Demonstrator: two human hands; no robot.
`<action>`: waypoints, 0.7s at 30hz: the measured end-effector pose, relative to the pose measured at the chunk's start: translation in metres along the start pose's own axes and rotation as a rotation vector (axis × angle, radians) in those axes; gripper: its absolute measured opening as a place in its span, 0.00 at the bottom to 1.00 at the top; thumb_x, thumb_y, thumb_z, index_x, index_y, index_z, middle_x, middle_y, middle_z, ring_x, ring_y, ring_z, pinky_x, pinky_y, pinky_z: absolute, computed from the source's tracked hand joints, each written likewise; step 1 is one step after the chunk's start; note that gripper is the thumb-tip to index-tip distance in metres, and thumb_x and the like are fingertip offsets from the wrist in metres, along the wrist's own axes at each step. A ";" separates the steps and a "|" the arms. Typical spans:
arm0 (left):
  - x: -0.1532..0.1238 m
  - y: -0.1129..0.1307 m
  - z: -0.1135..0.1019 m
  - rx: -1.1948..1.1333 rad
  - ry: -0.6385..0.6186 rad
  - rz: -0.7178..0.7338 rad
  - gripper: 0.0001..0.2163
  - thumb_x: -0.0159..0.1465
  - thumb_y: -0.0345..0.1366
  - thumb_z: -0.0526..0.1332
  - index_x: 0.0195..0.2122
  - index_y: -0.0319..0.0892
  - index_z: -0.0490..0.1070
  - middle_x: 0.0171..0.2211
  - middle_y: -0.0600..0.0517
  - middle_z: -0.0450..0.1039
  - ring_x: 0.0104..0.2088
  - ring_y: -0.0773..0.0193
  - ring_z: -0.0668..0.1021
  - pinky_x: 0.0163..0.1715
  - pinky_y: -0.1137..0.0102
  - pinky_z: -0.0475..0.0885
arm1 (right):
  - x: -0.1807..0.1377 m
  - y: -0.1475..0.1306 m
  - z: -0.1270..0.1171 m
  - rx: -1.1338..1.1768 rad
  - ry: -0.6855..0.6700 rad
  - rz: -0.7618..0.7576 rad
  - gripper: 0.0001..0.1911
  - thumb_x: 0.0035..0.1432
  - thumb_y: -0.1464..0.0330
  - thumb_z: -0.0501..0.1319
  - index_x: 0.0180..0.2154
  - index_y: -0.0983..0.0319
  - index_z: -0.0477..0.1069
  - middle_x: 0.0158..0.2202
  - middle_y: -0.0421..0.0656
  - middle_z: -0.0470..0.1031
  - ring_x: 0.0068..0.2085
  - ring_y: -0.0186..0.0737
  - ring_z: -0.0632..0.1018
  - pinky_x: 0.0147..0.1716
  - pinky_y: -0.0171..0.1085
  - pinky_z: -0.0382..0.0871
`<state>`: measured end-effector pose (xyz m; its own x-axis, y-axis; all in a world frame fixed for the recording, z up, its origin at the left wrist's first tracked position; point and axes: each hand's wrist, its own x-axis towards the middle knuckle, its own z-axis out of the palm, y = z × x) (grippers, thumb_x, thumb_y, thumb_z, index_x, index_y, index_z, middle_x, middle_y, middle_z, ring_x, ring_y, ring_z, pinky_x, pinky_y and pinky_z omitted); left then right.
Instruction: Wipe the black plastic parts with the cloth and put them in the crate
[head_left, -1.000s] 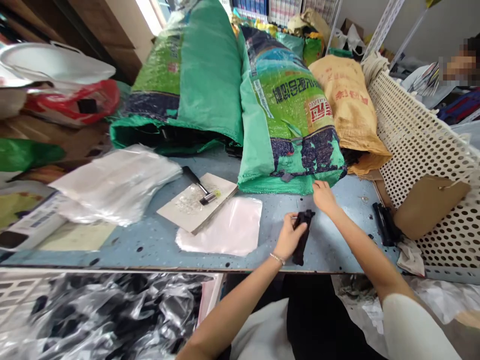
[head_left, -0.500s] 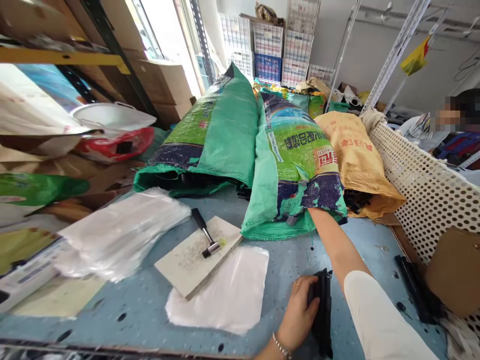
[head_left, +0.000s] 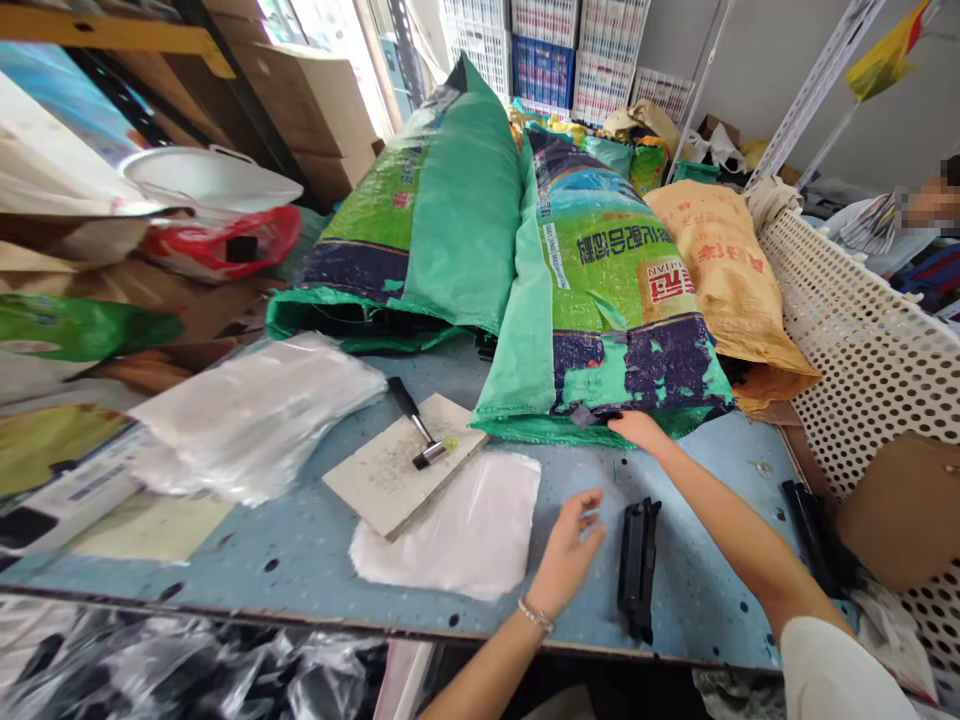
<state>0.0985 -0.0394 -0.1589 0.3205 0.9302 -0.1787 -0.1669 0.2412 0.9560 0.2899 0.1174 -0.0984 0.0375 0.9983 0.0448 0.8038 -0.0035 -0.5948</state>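
Part point(head_left: 637, 570), long, black and ridged, lies near on your blue tabletop point(head_left: 697, 605), just right of your left hand point(head_left: 564, 562), loosely open and empty. Farther, your right hand point(head_left: 643, 432) meets the lip of the crinkled green sack point(head_left: 592, 300); grip: cannot tell.

Table point(head_left: 322, 590) is blue, dark-spotted. Directly on it: two green woven sacks point(head_left: 465, 220), orange sack point(head_left: 720, 260), clear plastic bag stack point(head_left: 255, 410), white plastic sheet point(head_left: 480, 530), black plastic parts point(head_left: 637, 570).
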 end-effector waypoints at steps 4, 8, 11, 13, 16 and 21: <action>0.019 0.021 -0.003 -0.384 0.098 -0.106 0.29 0.57 0.44 0.72 0.58 0.46 0.66 0.59 0.42 0.71 0.61 0.53 0.74 0.65 0.54 0.63 | -0.081 0.008 -0.016 0.218 -0.098 -0.027 0.18 0.59 0.72 0.63 0.51 0.62 0.79 0.46 0.43 0.82 0.46 0.47 0.83 0.46 0.44 0.80; 0.023 0.049 0.022 -0.622 0.010 -0.115 0.31 0.55 0.52 0.74 0.55 0.47 0.65 0.53 0.46 0.74 0.55 0.55 0.77 0.59 0.57 0.69 | -0.170 -0.008 -0.007 0.311 0.054 -0.245 0.29 0.59 0.76 0.59 0.60 0.54 0.73 0.61 0.45 0.74 0.61 0.49 0.76 0.60 0.50 0.74; 0.010 0.060 0.038 -0.565 0.022 -0.096 0.28 0.55 0.49 0.74 0.51 0.48 0.64 0.48 0.51 0.74 0.50 0.60 0.78 0.52 0.62 0.73 | -0.213 -0.021 0.004 0.104 0.276 -0.382 0.31 0.65 0.77 0.55 0.66 0.51 0.67 0.64 0.47 0.71 0.63 0.50 0.74 0.62 0.55 0.72; 0.000 0.064 0.041 -0.511 0.060 -0.076 0.27 0.56 0.46 0.74 0.50 0.48 0.62 0.45 0.53 0.73 0.48 0.63 0.77 0.48 0.66 0.74 | -0.228 -0.030 0.007 0.011 0.369 -0.449 0.31 0.67 0.78 0.55 0.67 0.50 0.65 0.64 0.49 0.71 0.62 0.52 0.74 0.60 0.57 0.73; -0.011 0.068 0.032 -0.386 0.141 -0.066 0.26 0.54 0.43 0.74 0.46 0.46 0.61 0.36 0.57 0.71 0.36 0.68 0.77 0.38 0.71 0.73 | -0.238 -0.042 -0.003 0.051 0.253 -0.612 0.29 0.68 0.76 0.57 0.67 0.52 0.64 0.61 0.49 0.74 0.62 0.51 0.74 0.59 0.54 0.75; -0.033 0.079 0.014 -0.244 -0.045 -0.115 0.23 0.56 0.47 0.71 0.46 0.44 0.64 0.31 0.57 0.70 0.23 0.68 0.74 0.26 0.70 0.70 | -0.229 -0.049 -0.033 0.232 0.213 -0.449 0.15 0.72 0.66 0.56 0.56 0.53 0.72 0.49 0.46 0.79 0.51 0.47 0.80 0.50 0.51 0.78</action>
<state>0.0877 -0.0548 -0.0743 0.3905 0.8811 -0.2668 -0.3453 0.4089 0.8448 0.2617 -0.1126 -0.0535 -0.1406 0.8646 0.4823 0.6175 0.4574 -0.6399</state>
